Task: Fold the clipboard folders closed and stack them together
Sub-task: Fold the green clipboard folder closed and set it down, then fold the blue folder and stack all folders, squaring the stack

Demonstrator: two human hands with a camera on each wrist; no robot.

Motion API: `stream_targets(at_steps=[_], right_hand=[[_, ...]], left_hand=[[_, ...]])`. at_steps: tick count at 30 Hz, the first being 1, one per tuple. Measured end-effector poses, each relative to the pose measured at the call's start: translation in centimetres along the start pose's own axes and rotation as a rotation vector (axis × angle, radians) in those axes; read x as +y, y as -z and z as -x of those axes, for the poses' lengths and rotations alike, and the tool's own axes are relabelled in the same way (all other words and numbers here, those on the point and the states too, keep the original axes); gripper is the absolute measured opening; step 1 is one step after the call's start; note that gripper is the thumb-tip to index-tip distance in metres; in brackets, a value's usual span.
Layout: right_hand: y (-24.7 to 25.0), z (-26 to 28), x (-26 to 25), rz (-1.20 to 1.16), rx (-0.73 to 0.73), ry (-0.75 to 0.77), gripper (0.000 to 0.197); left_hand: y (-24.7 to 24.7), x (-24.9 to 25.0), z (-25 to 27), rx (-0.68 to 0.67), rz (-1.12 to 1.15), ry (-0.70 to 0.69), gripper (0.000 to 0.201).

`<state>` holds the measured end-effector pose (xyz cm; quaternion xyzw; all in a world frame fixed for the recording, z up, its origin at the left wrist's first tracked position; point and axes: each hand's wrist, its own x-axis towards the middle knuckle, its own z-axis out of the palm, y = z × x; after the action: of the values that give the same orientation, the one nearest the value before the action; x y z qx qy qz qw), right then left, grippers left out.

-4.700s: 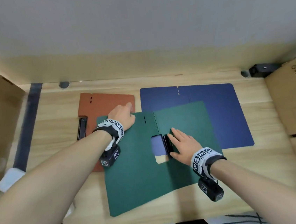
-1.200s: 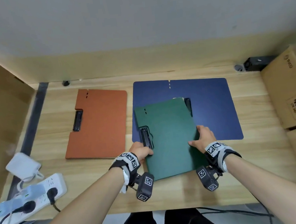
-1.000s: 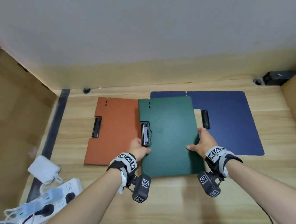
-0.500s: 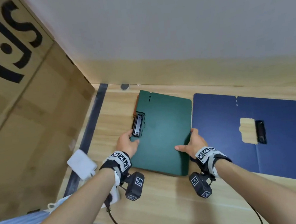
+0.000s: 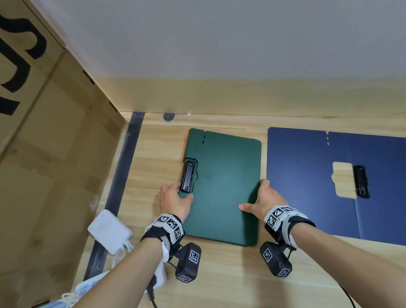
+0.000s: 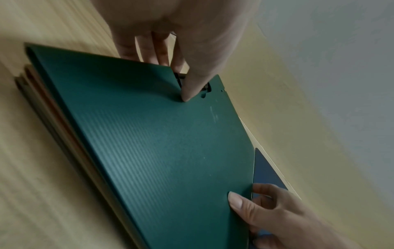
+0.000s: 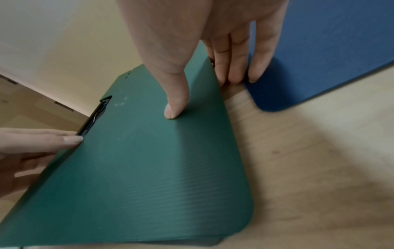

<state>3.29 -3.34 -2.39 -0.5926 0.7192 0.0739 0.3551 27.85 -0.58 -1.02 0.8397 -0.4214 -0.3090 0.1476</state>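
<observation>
Both arms forward — left grip (image 5: 175, 202), right grip (image 5: 264, 201) pinching, thumbs on top

Green folder (image 5: 222, 189): closed, lay flat atop orange folder, black clip at left edge.
Orange folder (image 5: 186, 140): closed, nearly hidden, sliver showed at left.
Blue folder (image 5: 388, 184): lay open, flat, just right.

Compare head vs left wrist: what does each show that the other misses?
Head only: the blue folder lying fully open with its clip exposed, the cardboard box, the white adapter.

Left wrist only: orange folder edges layered beneath the green one's side, thumb tip on the cover beside the clip notch.

Both: green folder closed, left hand holding its clip edge, right hand holding the opposite edge.
</observation>
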Motion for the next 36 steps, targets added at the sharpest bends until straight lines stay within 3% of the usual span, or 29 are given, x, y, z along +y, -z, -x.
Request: stream_targets(at_steps=[11, 17, 22, 26, 31, 36], right_hand=[[-1.0, -0.2, 0.5, -0.022, 0.058, 0.038, 0.092], [-0.3, 0.0, 2.6, -0.178, 0.033, 0.139, 0.091], [2.6, 1.5, 8.3, -0.203, 0.139, 0.103, 0.070], [5.2, 2.7, 14.6, -0.225, 0.198, -0.031, 0.064], [7.2, 4.4, 21.6, -0.175, 0.252, -0.127, 0.062], [8.2, 4.9, 27.3, -0.056, 0.171, -0.133, 0.066]], left_hand=[[-0.2, -0.3, -0.2, 0.025, -0.120, 0.014, 0.055], [-0.3, 2.0, 1.1, 0.061, -0.102, -0.036, 0.061], [-2.9, 6.6, 2.5, 0.043, -0.009, -0.243, 0.054], [-7.1, 10.5, 4.9, -0.144, 0.091, -0.317, 0.049], [-12.8, 13.5, 7.9, -0.360, 0.028, -0.242, 0.058], [-15.7, 15.1, 9.9, -0.359, 0.026, -0.084, 0.069]])
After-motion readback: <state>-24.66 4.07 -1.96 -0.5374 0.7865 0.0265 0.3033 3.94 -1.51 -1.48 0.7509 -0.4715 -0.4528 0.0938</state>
